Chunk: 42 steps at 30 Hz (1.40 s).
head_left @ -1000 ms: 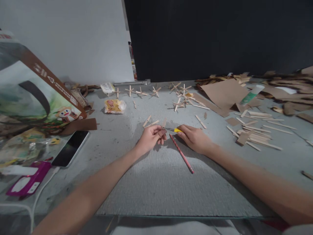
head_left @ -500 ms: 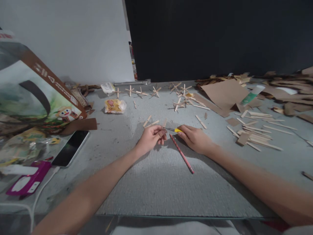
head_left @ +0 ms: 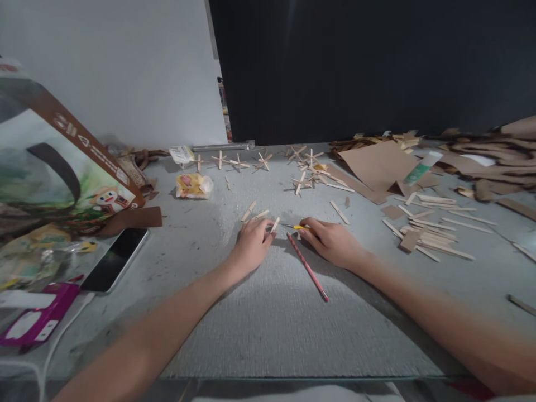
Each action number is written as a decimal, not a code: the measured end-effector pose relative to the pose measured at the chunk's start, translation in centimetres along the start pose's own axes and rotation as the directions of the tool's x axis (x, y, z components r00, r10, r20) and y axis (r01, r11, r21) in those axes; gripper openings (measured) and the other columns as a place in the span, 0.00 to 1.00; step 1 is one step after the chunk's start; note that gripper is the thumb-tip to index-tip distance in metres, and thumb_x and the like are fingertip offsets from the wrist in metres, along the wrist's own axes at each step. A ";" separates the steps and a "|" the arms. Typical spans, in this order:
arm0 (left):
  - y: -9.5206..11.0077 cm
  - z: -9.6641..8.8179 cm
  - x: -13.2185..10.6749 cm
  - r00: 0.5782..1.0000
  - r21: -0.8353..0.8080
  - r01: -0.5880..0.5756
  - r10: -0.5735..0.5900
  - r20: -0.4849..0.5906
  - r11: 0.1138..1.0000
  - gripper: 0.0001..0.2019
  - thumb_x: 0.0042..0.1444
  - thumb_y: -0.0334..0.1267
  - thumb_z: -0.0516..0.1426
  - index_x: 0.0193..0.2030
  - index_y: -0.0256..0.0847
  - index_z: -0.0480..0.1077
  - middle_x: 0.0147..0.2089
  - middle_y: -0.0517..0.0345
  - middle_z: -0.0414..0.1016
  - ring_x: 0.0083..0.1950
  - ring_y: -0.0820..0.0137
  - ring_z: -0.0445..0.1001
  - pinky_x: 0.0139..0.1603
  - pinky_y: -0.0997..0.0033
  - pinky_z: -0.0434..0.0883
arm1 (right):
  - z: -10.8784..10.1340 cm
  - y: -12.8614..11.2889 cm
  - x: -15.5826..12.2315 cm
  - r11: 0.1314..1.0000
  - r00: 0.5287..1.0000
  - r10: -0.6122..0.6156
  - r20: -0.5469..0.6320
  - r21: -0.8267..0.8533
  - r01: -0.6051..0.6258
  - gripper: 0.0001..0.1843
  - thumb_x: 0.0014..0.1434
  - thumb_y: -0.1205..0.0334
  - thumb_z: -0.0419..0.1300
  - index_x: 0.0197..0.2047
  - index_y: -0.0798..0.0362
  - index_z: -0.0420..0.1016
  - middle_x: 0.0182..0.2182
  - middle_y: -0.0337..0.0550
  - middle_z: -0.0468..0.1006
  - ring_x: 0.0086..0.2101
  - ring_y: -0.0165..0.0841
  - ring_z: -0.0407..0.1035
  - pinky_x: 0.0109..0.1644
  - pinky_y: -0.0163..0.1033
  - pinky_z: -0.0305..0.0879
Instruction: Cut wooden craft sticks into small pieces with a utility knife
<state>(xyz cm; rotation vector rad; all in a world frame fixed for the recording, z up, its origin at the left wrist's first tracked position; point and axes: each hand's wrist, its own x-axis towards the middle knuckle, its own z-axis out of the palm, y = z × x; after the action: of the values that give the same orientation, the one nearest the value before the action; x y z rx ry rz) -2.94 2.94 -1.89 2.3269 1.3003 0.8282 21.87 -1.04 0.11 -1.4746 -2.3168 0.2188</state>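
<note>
My left hand (head_left: pixel 253 243) is closed, pinching a short piece of wooden craft stick (head_left: pixel 275 224) that points up and to the right. My right hand (head_left: pixel 330 239) wraps round a yellow-handled craft knife (head_left: pixel 298 227), its thin blade aimed left toward the stick piece without visibly touching it. A red patterned pencil (head_left: pixel 307 268) lies slantwise on the table between my forearms. Just beyond my left hand lie two loose craft sticks (head_left: pixel 248 211). Another single craft stick (head_left: pixel 339 212) rests past my right hand.
Several star-shaped stick assemblies (head_left: pixel 263 162) line the back of the grey table (head_left: pixel 243 324). On the right lie a pile of craft sticks (head_left: pixel 431 234), cardboard (head_left: pixel 377 162) and a glue stick (head_left: pixel 422 167). A phone (head_left: pixel 117 259), a pink device (head_left: pixel 42 315) and a large bag (head_left: pixel 54 156) occupy the left.
My left hand has rolled more palm-down, and the stick piece in it now leans to the right. The knife stays in my right hand. The whole view has shifted slightly.
</note>
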 end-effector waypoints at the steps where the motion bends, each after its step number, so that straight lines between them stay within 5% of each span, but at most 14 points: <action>1: 0.1 0.1 -0.1 1.000 0.016 -0.005 0.005 0.001 1.000 0.09 0.67 0.33 0.60 0.53 0.41 0.76 0.40 0.53 0.80 0.51 0.56 0.80 0.61 0.50 0.72 | -0.1 0.0 0.0 1.000 1.000 0.009 0.006 -0.014 -0.009 0.20 0.79 0.48 0.45 0.53 0.51 0.72 0.39 0.50 0.86 0.34 0.41 0.79 0.36 0.40 0.62; 8: 0.2 -1.6 0.4 0.999 -0.051 -0.021 0.023 0.038 0.998 0.11 0.68 0.35 0.58 0.54 0.42 0.77 0.46 0.47 0.82 0.55 0.51 0.79 0.67 0.42 0.67 | -0.8 -0.3 0.0 0.998 0.997 0.061 0.050 -0.025 -0.060 0.21 0.79 0.47 0.45 0.56 0.50 0.71 0.33 0.48 0.85 0.31 0.43 0.79 0.32 0.38 0.57; 12: -0.9 -3.8 1.6 0.955 -0.167 -0.126 0.165 0.246 0.978 0.18 0.63 0.38 0.63 0.60 0.50 0.78 0.66 0.48 0.78 0.73 0.51 0.69 0.77 0.43 0.57 | -2.3 -0.3 0.2 0.995 0.990 0.077 0.121 0.055 -0.084 0.21 0.76 0.44 0.50 0.59 0.49 0.69 0.27 0.41 0.81 0.27 0.40 0.75 0.30 0.37 0.58; 16: -1.5 -4.4 1.9 0.916 -0.188 -0.083 0.150 0.373 0.979 0.26 0.63 0.41 0.65 0.68 0.58 0.73 0.72 0.52 0.73 0.80 0.51 0.60 0.80 0.41 0.49 | -4.6 -0.2 0.5 0.996 0.973 -0.013 0.232 0.085 -0.007 0.18 0.77 0.49 0.49 0.58 0.48 0.73 0.25 0.38 0.79 0.23 0.36 0.71 0.30 0.36 0.57; 24: -1.2 -3.2 1.4 0.953 -0.207 -0.007 0.069 0.294 0.978 0.36 0.57 0.44 0.70 0.71 0.51 0.68 0.65 0.48 0.81 0.80 0.48 0.60 0.80 0.39 0.48 | -6.4 -0.9 3.3 0.972 0.935 -0.151 0.320 -0.123 0.199 0.21 0.75 0.57 0.51 0.58 0.45 0.84 0.33 0.45 0.87 0.26 0.35 0.75 0.30 0.36 0.53; 30: -1.5 -3.2 1.4 0.947 -0.213 0.028 0.042 0.318 0.977 0.36 0.57 0.46 0.70 0.72 0.50 0.67 0.66 0.48 0.80 0.82 0.46 0.54 0.80 0.36 0.46 | -6.6 -1.6 5.5 0.961 0.909 -0.201 0.365 -0.106 0.254 0.21 0.75 0.59 0.52 0.58 0.44 0.85 0.31 0.44 0.87 0.25 0.33 0.73 0.30 0.37 0.53; 42: -1.6 -3.0 1.5 0.961 -0.276 -0.001 0.077 0.266 0.961 0.34 0.54 0.45 0.72 0.68 0.50 0.71 0.63 0.48 0.82 0.80 0.47 0.60 0.80 0.40 0.51 | -6.3 -1.8 5.7 0.949 0.890 -0.201 0.409 -0.145 0.281 0.20 0.75 0.60 0.53 0.58 0.44 0.84 0.33 0.43 0.87 0.26 0.33 0.74 0.30 0.37 0.52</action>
<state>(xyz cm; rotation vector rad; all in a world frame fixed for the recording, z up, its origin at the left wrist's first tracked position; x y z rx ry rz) -5.27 5.10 -0.04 2.1597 0.9603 0.6231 20.78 2.81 7.79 -1.3017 -2.8962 0.2308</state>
